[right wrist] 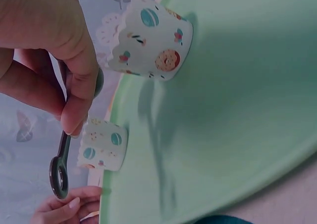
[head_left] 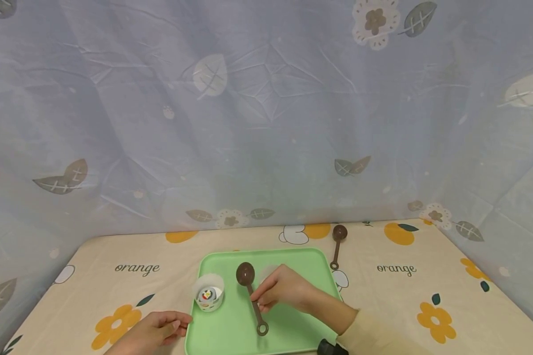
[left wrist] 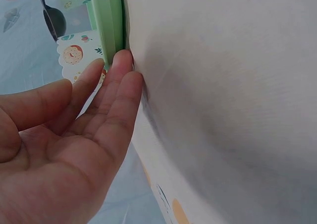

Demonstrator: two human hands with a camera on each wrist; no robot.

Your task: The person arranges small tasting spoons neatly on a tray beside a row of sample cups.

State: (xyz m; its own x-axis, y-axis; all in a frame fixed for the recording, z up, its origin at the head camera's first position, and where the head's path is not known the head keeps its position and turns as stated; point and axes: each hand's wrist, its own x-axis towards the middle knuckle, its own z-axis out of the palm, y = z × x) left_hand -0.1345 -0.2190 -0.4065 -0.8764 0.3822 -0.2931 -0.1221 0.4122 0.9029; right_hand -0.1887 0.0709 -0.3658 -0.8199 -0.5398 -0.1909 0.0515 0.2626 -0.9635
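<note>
My right hand (head_left: pixel 288 288) pinches a brown spoon (head_left: pixel 246 274) by its handle, with the round bowl pointing away and the ring end toward me. It is held over the green tray (head_left: pixel 231 340). A white scalloped paper cup (head_left: pixel 209 303) with a colourful bit inside stands at the tray's left. Another printed paper cup (right wrist: pixel 153 40) is mostly hidden behind my right hand in the head view. My left hand (head_left: pixel 162 328) has its fingers loosely extended, fingertips at the tray's left edge. In the left wrist view those fingers (left wrist: pixel 126 92) meet the green rim.
A second brown spoon (head_left: pixel 339 232) lies on the patterned cloth (head_left: pixel 382 305) beyond the tray's right back corner. A black object (head_left: pixel 330 347) shows at the tray's front right. A grey-blue leaf-printed curtain (head_left: pixel 266 123) hangs behind and along the sides.
</note>
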